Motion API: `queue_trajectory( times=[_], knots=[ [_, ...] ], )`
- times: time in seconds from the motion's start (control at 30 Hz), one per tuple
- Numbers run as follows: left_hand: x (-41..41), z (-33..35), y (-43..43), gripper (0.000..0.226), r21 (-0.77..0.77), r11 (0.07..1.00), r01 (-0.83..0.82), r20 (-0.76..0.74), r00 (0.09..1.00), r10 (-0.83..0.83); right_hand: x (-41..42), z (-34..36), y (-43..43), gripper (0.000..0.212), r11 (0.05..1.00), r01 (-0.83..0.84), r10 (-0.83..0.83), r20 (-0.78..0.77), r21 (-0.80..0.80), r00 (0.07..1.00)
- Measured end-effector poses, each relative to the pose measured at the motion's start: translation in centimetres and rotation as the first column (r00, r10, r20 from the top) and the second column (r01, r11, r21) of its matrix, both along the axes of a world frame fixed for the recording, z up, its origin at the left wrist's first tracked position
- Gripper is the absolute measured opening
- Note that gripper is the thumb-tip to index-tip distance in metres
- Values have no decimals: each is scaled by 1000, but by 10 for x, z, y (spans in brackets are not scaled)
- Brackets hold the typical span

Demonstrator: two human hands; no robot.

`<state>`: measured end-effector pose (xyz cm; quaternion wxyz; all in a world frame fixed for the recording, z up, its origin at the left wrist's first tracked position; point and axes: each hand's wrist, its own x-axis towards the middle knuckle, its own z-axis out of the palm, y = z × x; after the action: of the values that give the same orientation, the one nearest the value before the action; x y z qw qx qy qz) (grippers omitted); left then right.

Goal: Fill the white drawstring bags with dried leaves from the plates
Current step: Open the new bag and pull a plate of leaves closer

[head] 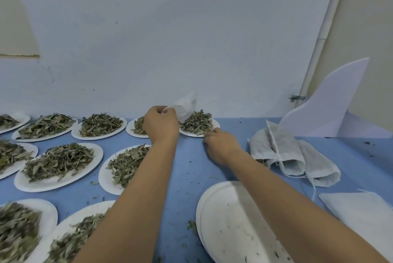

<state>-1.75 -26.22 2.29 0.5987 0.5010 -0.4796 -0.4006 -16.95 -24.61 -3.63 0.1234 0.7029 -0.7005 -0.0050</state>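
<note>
The left hand [161, 123] is closed around the top of a white bag [185, 105] and holds it up at 12 o'clock. The right hand [221, 145] lies on the blue table [187, 167]. One fingertip touches the rim of a plate [192, 133] of dried leaves [196, 123]. I cannot tell if it grips. Full bags [293, 152] lie at 3 o'clock. Empty plates [229, 220] sit at 5 o'clock. More leaf plates [42, 184] fill the 9 o'clock side.

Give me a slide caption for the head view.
Left hand holds a white bag by a plate of leaves; right hand touches the plate's rim.
</note>
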Motion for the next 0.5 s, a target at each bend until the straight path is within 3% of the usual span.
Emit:
queue_trajectory(
  times=[0.13,0.3,0.5],
  knots=[
    [2,-2,-1,19,9,1000,-2,-21,1000,2,-1,-3,0,36,999,-33,33,-35,2,999],
    [1,-2,5,8,107,994,4,-228,973,21,-9,-4,14,37,991,-132,132,-83,7,988],
    [-6,-1,12,27,164,984,72,-355,935,-9,-9,-2,6,46,986,42,-29,-84,161,996]
  ],
)
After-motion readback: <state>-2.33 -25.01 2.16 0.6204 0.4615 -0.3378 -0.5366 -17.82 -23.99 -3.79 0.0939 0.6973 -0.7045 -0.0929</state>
